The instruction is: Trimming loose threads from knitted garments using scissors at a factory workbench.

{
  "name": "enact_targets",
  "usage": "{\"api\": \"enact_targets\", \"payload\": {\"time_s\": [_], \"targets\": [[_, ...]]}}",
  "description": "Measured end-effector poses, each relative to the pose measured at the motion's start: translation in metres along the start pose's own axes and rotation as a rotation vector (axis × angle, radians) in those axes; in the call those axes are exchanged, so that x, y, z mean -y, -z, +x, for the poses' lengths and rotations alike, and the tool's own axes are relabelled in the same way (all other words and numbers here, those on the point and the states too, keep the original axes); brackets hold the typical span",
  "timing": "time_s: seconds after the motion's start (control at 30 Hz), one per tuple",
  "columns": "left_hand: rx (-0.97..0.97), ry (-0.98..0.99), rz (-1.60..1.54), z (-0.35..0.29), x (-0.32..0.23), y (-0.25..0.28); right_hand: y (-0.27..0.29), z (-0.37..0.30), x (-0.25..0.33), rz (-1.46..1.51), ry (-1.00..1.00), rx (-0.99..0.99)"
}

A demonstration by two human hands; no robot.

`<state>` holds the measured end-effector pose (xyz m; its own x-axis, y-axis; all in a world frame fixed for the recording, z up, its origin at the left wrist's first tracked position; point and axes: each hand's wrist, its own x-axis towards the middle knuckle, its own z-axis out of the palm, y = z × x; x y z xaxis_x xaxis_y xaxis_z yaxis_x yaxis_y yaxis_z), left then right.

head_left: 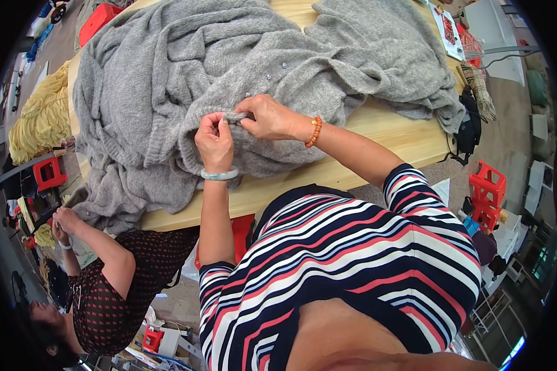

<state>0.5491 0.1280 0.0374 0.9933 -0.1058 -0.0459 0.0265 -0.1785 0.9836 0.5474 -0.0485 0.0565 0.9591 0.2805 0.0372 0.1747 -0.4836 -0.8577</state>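
A large grey knitted garment (130,80) lies heaped over the wooden table, with several small shiny buttons along one band. Both of my hands pinch the edge of this knit near the table's front side. My left hand (215,143), below a pale bangle, grips the fabric between thumb and fingertips. Close beside it, my right hand (267,117), with an orange bead bracelet at the wrist, holds a small folded bit of the same edge. Whether a needle or button is between the fingertips is too small to tell.
The pale wooden table (408,139) runs under the knitwear. At left a co-worker (105,290) in a dark patterned top handles another grey knit end. Yellow fabric (46,117) is piled beyond the table's left edge. Red stools (487,188) stand at right; a black bag (469,123) hangs by the table's corner.
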Motion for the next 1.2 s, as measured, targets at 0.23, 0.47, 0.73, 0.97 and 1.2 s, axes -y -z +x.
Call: {"api": "enact_targets", "payload": {"time_s": [0.23,0.47,0.73,0.97,1.2], "targets": [[0.000,-0.017,0.048,-0.003,-0.005,-0.003,0.003,-0.002,0.003,0.570,-0.431,0.047],[-0.051,-0.142,0.246,-0.006,0.011,-0.006,-0.017,-0.011,-0.001,-0.098,0.041,-0.114],[-0.063,-0.170,0.288,-0.007,-0.002,-0.006,-0.019,-0.009,0.004,-0.148,-0.008,-0.077],[0.041,-0.088,0.058,-0.001,0.002,0.007,-0.003,-0.001,-0.005,0.100,-0.001,0.007],[0.120,0.071,-0.164,0.002,0.003,0.016,0.013,0.005,-0.002,0.334,-0.086,0.216]]}}
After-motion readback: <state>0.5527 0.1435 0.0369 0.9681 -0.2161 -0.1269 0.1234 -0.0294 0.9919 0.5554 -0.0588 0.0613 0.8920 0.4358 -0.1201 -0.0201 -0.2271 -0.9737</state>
